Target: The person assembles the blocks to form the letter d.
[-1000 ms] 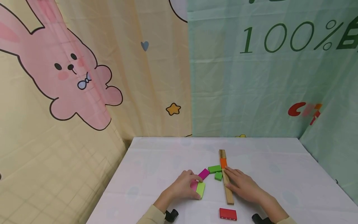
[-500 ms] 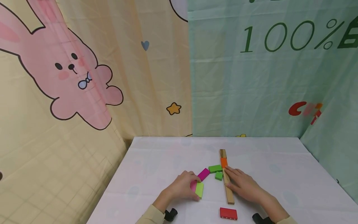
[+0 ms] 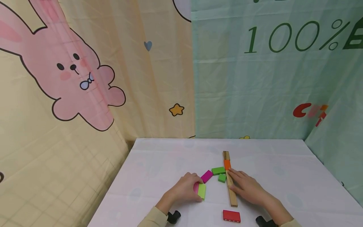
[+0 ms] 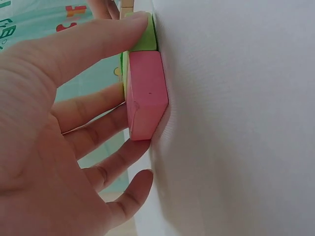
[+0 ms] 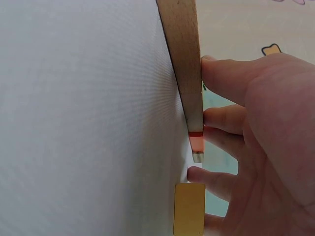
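On the white table, my left hand [image 3: 185, 188] pinches a lime-green block [image 3: 201, 191], its thumb at the near end and fingers at the far end. A pink block [image 4: 147, 78] lies against the lime one, partly hidden by that hand in the head view. Beyond it sits a magenta block [image 3: 207, 176], then a long green block [image 3: 218, 171] and a small green block [image 3: 222, 178]. My right hand [image 3: 249, 188] rests its fairly straight fingertips and thumb on the side of a row of plain wooden blocks [image 3: 232, 192] with an orange block [image 3: 227, 165] in it.
A red block [image 3: 231, 216] lies near the front of the table [image 3: 141, 176]. In the right wrist view a yellow block [image 5: 189, 209] stands close to the right fingers; the head view hides it. Printed curtains [image 3: 158, 78] hang behind and beside the table.
The left hand has shifted the lime-green block slightly left, closer against the pink one. My right hand and the wooden row have stayed in place.
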Demonstrator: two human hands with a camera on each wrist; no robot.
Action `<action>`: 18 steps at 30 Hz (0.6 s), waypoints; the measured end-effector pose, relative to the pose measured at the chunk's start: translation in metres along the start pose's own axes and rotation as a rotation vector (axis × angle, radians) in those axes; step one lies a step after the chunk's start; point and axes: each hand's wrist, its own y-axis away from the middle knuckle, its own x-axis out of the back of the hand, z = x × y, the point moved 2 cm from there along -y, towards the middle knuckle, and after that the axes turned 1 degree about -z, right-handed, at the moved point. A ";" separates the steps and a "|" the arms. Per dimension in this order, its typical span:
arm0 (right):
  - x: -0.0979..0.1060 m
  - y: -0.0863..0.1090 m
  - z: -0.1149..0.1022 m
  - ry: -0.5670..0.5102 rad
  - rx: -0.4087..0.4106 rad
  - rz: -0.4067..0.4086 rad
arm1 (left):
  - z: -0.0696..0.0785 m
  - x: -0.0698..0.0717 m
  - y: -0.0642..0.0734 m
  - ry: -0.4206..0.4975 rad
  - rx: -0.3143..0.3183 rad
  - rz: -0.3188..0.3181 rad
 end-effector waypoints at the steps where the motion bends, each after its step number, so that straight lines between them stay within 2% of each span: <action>1: 0.000 0.000 0.000 0.001 0.001 0.001 | 0.000 0.000 0.000 0.005 0.003 0.002; 7: -0.001 -0.002 0.002 -0.003 -0.008 0.003 | -0.003 -0.003 -0.003 0.030 0.022 0.017; 18: -0.001 -0.003 0.003 -0.006 -0.010 0.000 | 0.000 -0.001 -0.002 0.020 0.066 0.034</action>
